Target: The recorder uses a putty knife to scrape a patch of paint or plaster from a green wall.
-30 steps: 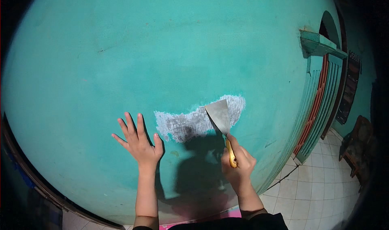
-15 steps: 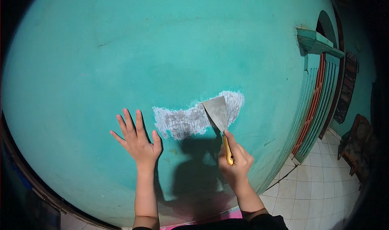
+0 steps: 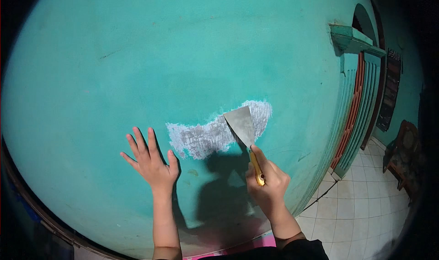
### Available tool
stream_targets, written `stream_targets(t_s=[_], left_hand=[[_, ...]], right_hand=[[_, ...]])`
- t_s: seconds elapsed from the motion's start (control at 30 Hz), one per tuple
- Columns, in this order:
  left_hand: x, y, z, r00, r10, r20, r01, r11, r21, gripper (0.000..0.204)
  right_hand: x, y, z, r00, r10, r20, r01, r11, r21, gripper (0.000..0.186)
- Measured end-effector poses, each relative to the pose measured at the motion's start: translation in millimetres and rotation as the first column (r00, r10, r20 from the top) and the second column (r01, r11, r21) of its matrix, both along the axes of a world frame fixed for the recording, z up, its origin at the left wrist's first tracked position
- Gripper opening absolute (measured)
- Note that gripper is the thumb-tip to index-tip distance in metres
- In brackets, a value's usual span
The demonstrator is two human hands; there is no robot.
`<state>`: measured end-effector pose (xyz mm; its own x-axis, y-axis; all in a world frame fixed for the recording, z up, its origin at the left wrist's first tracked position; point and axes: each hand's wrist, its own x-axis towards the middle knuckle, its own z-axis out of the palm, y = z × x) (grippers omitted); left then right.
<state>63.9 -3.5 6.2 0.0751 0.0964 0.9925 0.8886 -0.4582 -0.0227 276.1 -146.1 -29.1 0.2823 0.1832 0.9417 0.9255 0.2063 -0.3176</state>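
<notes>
My left hand [image 3: 153, 170] lies on the turquoise wall [image 3: 114, 77] with its fingers spread, just left of a rough white and grey patch [image 3: 196, 138] where the paint is off. My right hand [image 3: 270, 182] grips the yellow handle of a wide metal scraper [image 3: 240, 125]. The scraper's blade is over the right part of that patch, its edge tilted along the patch's upper side. My shadow falls on the wall below the patch, between both hands.
To the right stand a turquoise ledge [image 3: 354, 40] and ribbed column with red-brown slats [image 3: 354, 122]. Beyond are a dark wooden chair [image 3: 402, 150] and a white tiled floor [image 3: 347, 214]. A pink surface [image 3: 242, 246] shows at the lower edge, a dark curved edge at left.
The view has shifted a little, so the wall, patch and column sit further left and higher. The scraper and both hands hold nearly the same places on the wall.
</notes>
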Motion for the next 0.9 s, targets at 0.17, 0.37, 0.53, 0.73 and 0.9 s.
stream_targets(t_s=[0.17,0.37,0.53,0.73,0.9], left_hand=[[5.2,2.3,-2.0,1.0,0.004,-0.004,-0.004,1.0,-0.005,0.065],[13.5,-0.1,-2.1,1.0,0.012,0.013,-0.012,1.0,0.002,0.064],[12.0,3.4,-4.8,1.0,0.018,0.008,-0.018,1.0,0.009,0.064],[15.6,6.4,-6.2,1.0,0.009,0.012,-0.01,1.0,0.015,0.064],[18.9,9.0,-9.0,1.0,0.011,0.0,-0.011,1.0,0.02,0.064]], right_hand=[[3.4,-2.9,2.1,1.0,0.016,-0.02,-0.015,1.0,0.013,0.05],[10.0,8.3,-15.0,1.0,-0.016,-0.011,0.017,0.999,0.031,0.05],[9.3,6.6,-13.6,0.996,0.079,-0.029,-0.078,0.996,0.034,0.044],[13.3,2.5,-7.0,0.999,0.048,-0.026,-0.049,0.997,-0.056,0.045],[21.1,9.9,-7.4,0.999,0.031,-0.011,-0.031,0.999,-0.013,0.044]])
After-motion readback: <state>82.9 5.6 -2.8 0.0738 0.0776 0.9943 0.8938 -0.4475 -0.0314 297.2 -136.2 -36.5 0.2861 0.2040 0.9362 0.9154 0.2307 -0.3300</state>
